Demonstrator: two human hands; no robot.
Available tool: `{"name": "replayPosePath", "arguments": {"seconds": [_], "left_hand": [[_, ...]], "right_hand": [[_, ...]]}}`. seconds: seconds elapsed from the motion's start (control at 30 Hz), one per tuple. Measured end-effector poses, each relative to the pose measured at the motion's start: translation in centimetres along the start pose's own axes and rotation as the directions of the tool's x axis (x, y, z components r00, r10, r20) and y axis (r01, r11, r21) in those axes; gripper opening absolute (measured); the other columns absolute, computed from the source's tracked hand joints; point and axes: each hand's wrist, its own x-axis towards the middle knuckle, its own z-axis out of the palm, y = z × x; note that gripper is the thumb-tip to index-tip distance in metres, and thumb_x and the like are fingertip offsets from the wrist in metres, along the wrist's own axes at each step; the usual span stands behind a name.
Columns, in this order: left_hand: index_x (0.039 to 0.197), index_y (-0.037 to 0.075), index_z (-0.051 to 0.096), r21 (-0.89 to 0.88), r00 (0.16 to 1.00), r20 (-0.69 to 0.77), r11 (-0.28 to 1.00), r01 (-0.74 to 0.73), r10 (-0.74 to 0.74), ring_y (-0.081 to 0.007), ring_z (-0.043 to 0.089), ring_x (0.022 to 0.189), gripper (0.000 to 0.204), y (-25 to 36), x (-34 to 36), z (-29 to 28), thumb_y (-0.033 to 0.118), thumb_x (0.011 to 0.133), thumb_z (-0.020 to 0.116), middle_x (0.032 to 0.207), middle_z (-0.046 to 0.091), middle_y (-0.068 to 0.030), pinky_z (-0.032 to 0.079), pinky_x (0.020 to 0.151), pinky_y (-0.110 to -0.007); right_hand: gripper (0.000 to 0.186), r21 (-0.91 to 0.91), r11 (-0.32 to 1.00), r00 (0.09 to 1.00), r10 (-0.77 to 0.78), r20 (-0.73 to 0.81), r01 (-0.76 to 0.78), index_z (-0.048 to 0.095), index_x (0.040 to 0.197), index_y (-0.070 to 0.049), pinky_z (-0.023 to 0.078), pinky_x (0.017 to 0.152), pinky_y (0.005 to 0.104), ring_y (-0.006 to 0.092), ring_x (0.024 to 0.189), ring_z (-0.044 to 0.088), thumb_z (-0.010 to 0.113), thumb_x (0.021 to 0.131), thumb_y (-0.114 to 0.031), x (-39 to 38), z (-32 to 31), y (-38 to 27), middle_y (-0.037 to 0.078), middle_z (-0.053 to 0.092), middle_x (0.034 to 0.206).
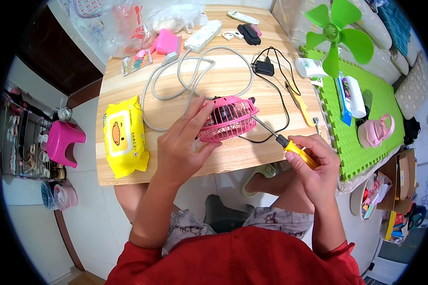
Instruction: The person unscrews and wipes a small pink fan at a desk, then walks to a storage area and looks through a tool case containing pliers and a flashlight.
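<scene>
My left hand (184, 140) grips the left side of a small pink fan (228, 121), holding it tilted above the near part of the wooden table. Through its wire cage a dark motor body shows. In my right hand (314, 161) is a screwdriver (297, 151) with a yellow and black handle. Its metal shaft points up and left, and the tip meets the right rim of the fan cage; whether it sits in a screw I cannot tell. A black cable runs behind the fan toward a black power adapter (264, 68).
On the wooden table (166, 164) lie a yellow wipes pack (124, 137), a white power strip (203, 35) with a looped grey cord, a pink box-like piece (167, 42) and an orange-yellow-handled tool (300, 108). Green fan blades (332, 32) and a pink bag (375, 131) are beside the table over green matting.
</scene>
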Motion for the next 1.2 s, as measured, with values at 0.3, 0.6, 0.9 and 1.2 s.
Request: {"name": "replayPosePath", "arguments": {"seconds": [0.3, 0.6, 0.9, 1.2], "left_hand": [[0.108, 0.008, 0.06, 0.087, 0.988, -0.087, 0.989, -0.121, 0.129, -0.0258, 0.058, 0.099, 0.049, -1.6, -1.6, 0.9, 0.0, 0.06, 0.068, 0.113, 0.058, -0.0094, 0.05, 0.079, -0.033], [0.101, 0.006, 0.063, 0.09, 0.977, -0.134, 0.984, -0.153, 0.164, -0.0248, 0.059, 0.098, 0.038, -1.5, -1.7, 1.0, -0.002, 0.064, 0.064, 0.104, 0.061, -0.0097, 0.049, 0.08, -0.033], [0.102, 0.006, 0.063, 0.094, 0.976, -0.141, 0.984, -0.153, 0.165, -0.0248, 0.059, 0.099, 0.038, -1.6, -1.8, 1.2, -0.003, 0.064, 0.064, 0.104, 0.061, -0.0097, 0.049, 0.081, -0.033], [0.102, 0.007, 0.063, 0.075, 0.979, -0.139, 0.988, -0.138, 0.147, -0.0253, 0.059, 0.099, 0.041, -1.6, -1.8, 1.3, -0.004, 0.062, 0.065, 0.106, 0.06, -0.0088, 0.048, 0.083, -0.034]], "right_hand": [[0.026, -0.023, 0.986, 0.986, -0.164, 0.035, 0.165, 0.067, 0.092, -0.003, 0.042, 0.059, 0.0208, 0.0116, 0.066, 0.055, 0.071, 0.066, -0.001, 0.9, -0.1, -0.3, 0.006, 0.059, 0.074], [0.027, -0.045, 0.977, 0.976, -0.207, 0.064, 0.21, 0.067, 0.091, -0.003, 0.044, 0.06, 0.0214, 0.0125, 0.067, 0.056, 0.072, 0.065, 0.001, 1.2, 0.8, -0.8, 0.006, 0.06, 0.075], [0.026, -0.023, 0.98, 0.977, -0.195, 0.082, 0.198, 0.068, 0.09, -0.003, 0.045, 0.06, 0.0217, 0.0131, 0.067, 0.057, 0.072, 0.064, 0.0, 1.0, 0.8, -0.7, 0.006, 0.059, 0.075], [0.026, -0.046, 0.976, 0.972, -0.207, 0.116, 0.213, 0.068, 0.089, -0.003, 0.043, 0.058, 0.0219, 0.0131, 0.066, 0.056, 0.073, 0.064, -0.002, 0.9, 0.8, -0.7, 0.006, 0.059, 0.074]]}}
